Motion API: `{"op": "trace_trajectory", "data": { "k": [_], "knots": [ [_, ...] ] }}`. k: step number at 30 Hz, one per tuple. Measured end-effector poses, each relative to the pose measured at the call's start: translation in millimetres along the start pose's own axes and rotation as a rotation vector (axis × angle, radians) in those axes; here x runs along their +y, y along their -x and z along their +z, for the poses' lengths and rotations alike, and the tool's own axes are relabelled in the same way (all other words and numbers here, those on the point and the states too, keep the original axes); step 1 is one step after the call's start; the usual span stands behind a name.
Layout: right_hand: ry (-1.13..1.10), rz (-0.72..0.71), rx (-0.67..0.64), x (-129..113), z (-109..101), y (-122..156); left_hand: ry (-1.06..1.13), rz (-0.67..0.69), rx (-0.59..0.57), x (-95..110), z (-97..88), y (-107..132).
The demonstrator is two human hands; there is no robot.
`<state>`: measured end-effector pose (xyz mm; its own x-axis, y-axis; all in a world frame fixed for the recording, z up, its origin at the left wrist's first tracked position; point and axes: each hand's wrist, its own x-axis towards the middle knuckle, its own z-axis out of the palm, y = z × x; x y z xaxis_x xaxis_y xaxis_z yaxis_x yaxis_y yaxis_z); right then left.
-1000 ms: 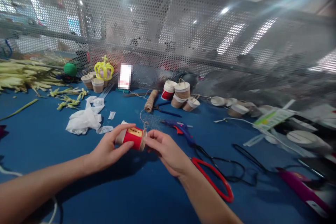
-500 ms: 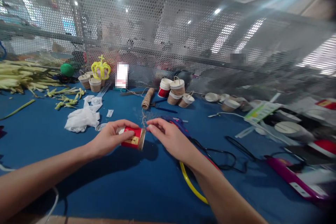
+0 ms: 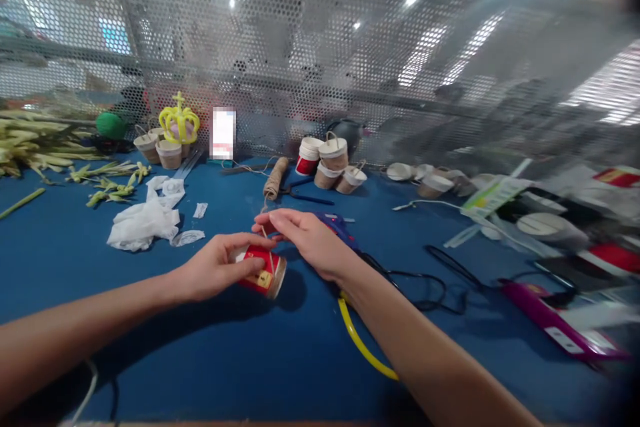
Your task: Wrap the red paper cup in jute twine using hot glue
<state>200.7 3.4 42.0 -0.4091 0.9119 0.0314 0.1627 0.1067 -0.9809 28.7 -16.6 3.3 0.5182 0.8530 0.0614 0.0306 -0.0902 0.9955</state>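
Note:
My left hand (image 3: 220,267) is closed around a small red and white paper cup (image 3: 257,278), which lies tilted on its side above the table. Brown twine (image 3: 271,260) is wound round the cup's end, and one strand crosses its red label. Close beside the cup, my right hand (image 3: 300,235) has its fingers pinched on the twine strand. That strand leads up toward a twine spool (image 3: 275,179) lying behind the hands. A blue glue gun (image 3: 337,227) is partly hidden behind my right hand.
Twine-wrapped cups (image 3: 334,163) stand at the back beside pliers (image 3: 310,199). Crumpled white plastic (image 3: 145,220) and green pieces (image 3: 113,190) lie left. A yellow tube (image 3: 360,340), black cable (image 3: 425,293) and purple power strip (image 3: 555,320) are to the right.
My right hand has moved left and up over the cup, drawing the twine strand across the label. The cup has tilted slightly in my left hand. The view has shifted a little.

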Motion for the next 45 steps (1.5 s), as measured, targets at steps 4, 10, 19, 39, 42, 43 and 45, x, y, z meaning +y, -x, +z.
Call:
{"op": "trace_trajectory", "data": {
  "k": [4, 10, 19, 39, 42, 43, 45],
  "knots": [
    [0.069, 0.032, -0.072, 8.1, 1.3, -7.7, -0.007, -0.026, 0.019, -6.7, 2.7, -1.8],
    [0.392, 0.102, 0.051, 1.8, -30.9, -4.8, -0.184, -0.043, 0.098, -8.8, 0.5, 1.1],
    [1.007, 0.384, 0.392, 31.6, -103.0, 16.7, -0.564, 0.112, 0.211, -9.1, -6.5, 1.1],
    [0.245, 0.265, 0.101, -7.1, -42.8, 54.4, -0.678, 0.064, 0.208, -9.3, -14.9, -1.9],
    [0.355, 0.304, 0.099, -4.9, -34.0, 58.9, -0.673, 0.077, 0.213, -10.2, -16.2, -2.6],
    [0.385, 0.323, 0.105, -4.0, -31.9, 59.8, -0.666, 0.081, 0.214, -10.4, -16.2, -2.9],
    [0.429, 0.351, 0.114, -2.9, -28.2, 60.9, -0.651, 0.081, 0.21, -10.4, -16.0, -3.5]
  ]
}}
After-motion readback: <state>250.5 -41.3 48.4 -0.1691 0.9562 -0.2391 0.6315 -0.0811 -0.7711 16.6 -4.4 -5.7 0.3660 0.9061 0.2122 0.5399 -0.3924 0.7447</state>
